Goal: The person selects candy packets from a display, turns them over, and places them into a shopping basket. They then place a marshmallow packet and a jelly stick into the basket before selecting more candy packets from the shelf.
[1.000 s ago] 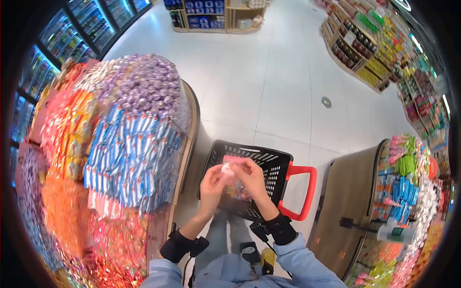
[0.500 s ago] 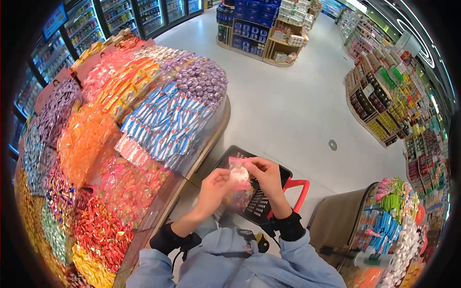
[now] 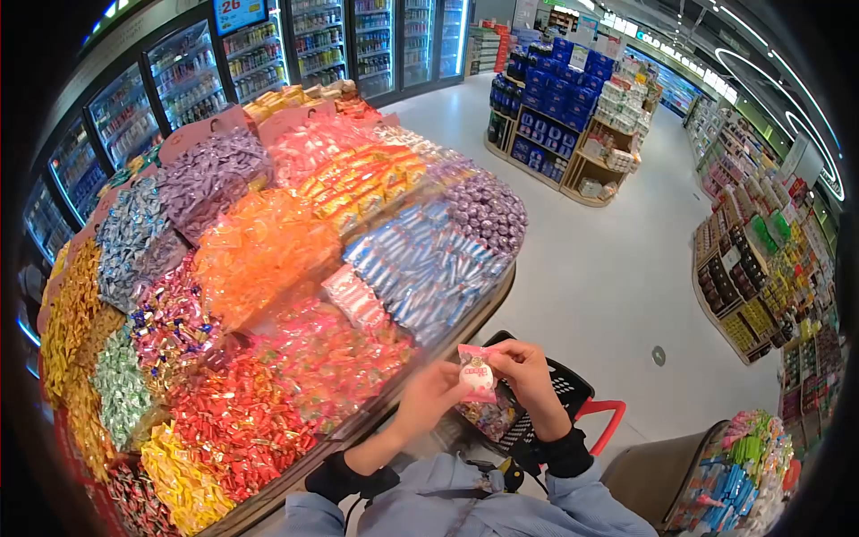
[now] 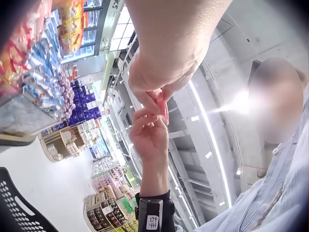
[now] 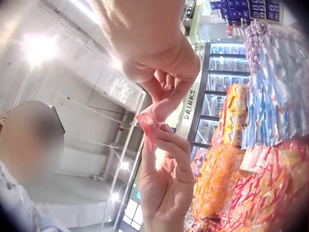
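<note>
A small pink-and-white candy packet (image 3: pixel 478 373) with printing on its front is held up in front of the body. My left hand (image 3: pixel 432 396) pinches its left side and lower edge. My right hand (image 3: pixel 528 380) pinches the upper right edge between thumb and fingers. In the right wrist view the pink wrapper (image 5: pixel 147 126) shows between both hands' fingertips. The black shopping basket (image 3: pixel 573 392) hangs below the hands, its red handle (image 3: pixel 616 413) out to the right. Colourful wrapped candies in a clear bag (image 3: pixel 490 419) lie in it, partly hidden by the hands.
A broad candy display (image 3: pixel 268 259) with heaps of wrapped sweets fills the left, its edge close by the left forearm. Another candy stand (image 3: pixel 667 470) is at the lower right. Shelves of blue packs (image 3: pixel 555 116) stand ahead, beyond pale floor (image 3: pixel 608 277); drink fridges line the back left.
The head view has turned up and left, bringing more of the display and fridges into sight. Both hands have kept the packet, whose printed front now shows more clearly.
</note>
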Demonstrator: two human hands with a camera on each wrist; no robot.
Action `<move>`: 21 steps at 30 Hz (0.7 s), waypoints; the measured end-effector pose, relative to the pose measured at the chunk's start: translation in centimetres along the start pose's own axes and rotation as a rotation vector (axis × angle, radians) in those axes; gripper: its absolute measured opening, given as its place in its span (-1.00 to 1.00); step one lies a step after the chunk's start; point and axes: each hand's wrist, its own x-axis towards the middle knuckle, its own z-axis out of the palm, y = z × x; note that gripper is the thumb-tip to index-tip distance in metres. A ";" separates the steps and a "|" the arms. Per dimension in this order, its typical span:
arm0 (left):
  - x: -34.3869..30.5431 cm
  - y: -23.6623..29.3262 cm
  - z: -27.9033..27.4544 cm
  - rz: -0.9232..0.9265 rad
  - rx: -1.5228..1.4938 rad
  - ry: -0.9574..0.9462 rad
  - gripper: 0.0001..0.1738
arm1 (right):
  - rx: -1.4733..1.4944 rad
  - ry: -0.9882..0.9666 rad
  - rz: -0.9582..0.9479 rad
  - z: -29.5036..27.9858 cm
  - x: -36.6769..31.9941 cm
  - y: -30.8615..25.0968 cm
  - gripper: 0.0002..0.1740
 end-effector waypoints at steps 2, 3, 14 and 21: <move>-1.2 1.3 -2.5 -0.002 0.056 0.034 -0.75 | 0.016 -0.044 0.028 2.8 0.9 0.8 -0.83; -1.7 1.6 -4.0 0.019 0.061 0.040 -0.75 | 0.018 -0.065 0.045 4.1 1.3 1.1 -0.83; -5.3 6.0 -13.4 0.180 0.049 0.120 -0.78 | 0.051 -0.111 0.067 14.8 5.4 5.7 -0.81; -5.6 7.4 -15.0 0.082 -0.042 0.116 -0.80 | 0.054 -0.077 0.069 16.4 5.9 6.6 -0.82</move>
